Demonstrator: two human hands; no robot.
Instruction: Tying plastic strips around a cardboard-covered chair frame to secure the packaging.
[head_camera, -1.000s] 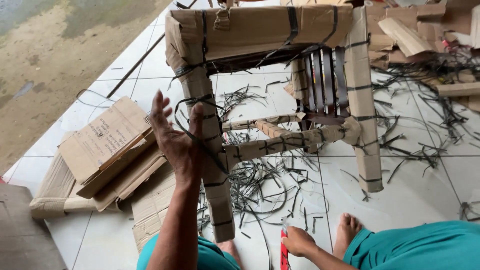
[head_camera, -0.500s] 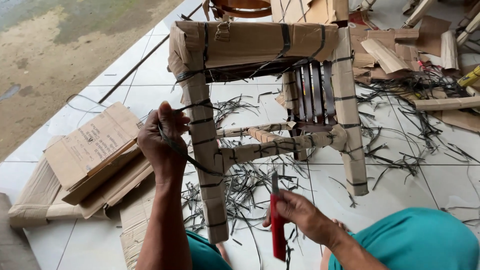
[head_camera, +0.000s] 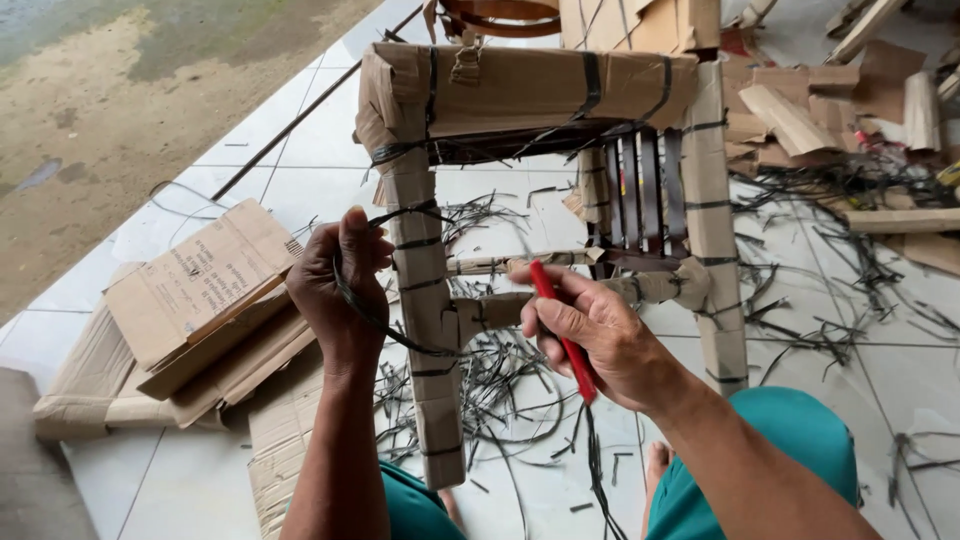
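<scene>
A: Since 0.5 s ago the right hand has come up from beside the knee to the chair leg, bringing the red-handled cutter with it. The left hand has barely shifted.

B: What are the fingers doing?

A: The left fingers are curled tight around a loop of black plastic strap that runs to the leg. The right fingers are closed round the cutter's handle, its tip toward the crossbar.

B: How would the strap handle?

A: I judge it light, thin and springy, slick on bare skin, so a wrapped fist near the leg suits it. The cardboard-wrapped chair looks stiff and steady on the tiled floor, with strap offcuts and flattened cardboard around.
</scene>
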